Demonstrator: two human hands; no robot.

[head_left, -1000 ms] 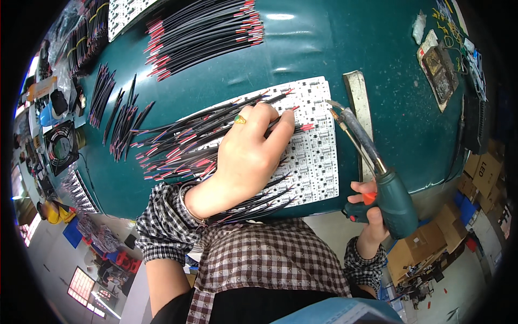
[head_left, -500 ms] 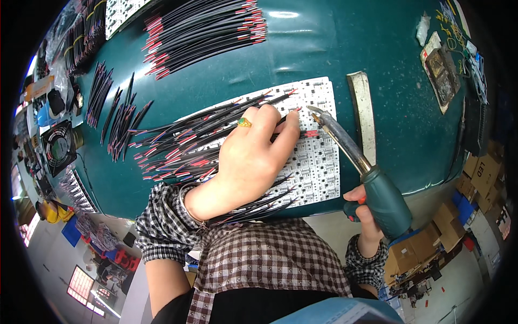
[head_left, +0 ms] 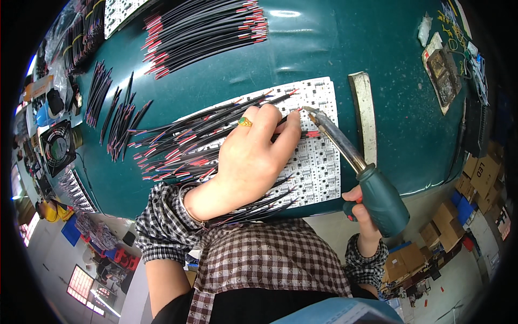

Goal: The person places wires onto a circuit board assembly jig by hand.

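Observation:
My left hand [head_left: 252, 154], with a green-stoned ring, rests over a white circuit board panel [head_left: 318, 173]. Its thumb and forefinger pinch a black wire whose stripped red end shows just beyond the fingertips; most of that wire is hidden under the hand. My right hand [head_left: 368, 224] grips the handle of a green soldering gun [head_left: 382, 202], one finger by its trigger. The gun's metal tip reaches the wire end at the left fingertips; whether they touch, I cannot tell. Many black wires [head_left: 186, 132] with red and white ends lie across the panel's left part.
A bundle of black wires [head_left: 205, 35] lies at the back. Smaller wire groups [head_left: 121, 124] and a black fan [head_left: 58, 147] are at left. A pale curved strip [head_left: 363, 113] lies right of the panel. A grimy metal tray [head_left: 443, 75] sits far right.
The soldering gun has shifted slightly left, bringing its tip to the wire end by my left fingertips. My left hand has stayed almost still.

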